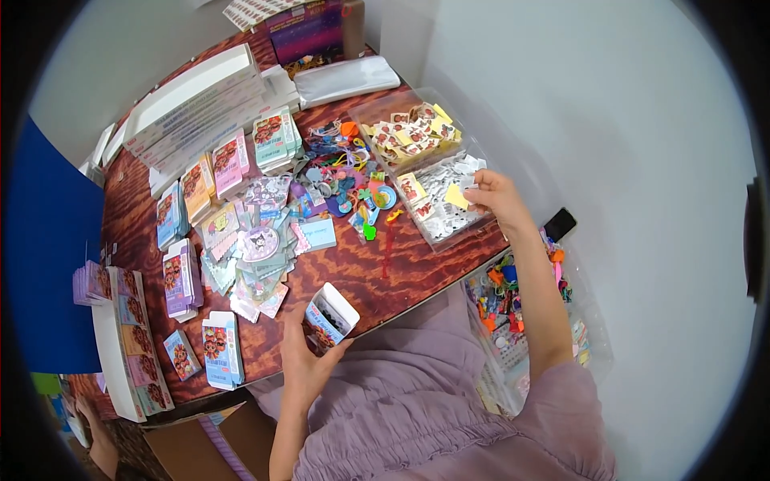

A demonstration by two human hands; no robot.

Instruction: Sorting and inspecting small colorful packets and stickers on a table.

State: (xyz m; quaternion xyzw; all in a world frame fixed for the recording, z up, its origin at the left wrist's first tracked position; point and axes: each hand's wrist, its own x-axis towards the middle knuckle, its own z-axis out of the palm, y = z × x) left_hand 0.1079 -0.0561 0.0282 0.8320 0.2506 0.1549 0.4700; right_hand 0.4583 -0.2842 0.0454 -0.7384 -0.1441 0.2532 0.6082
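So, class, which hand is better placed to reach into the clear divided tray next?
Right, most likely: the right hand is at the clear divided tray, a small yellow piece at its fingertips. The left hand is farther off, holding an open box.

Trinkets (345,180) on tbl (345,268) btwn card pile (260,244) (L) & tray (465,234) (R); bag stack (346,82) behind trinkets.

Left fingers (293,327) curled, right fingers (489,183) pinched
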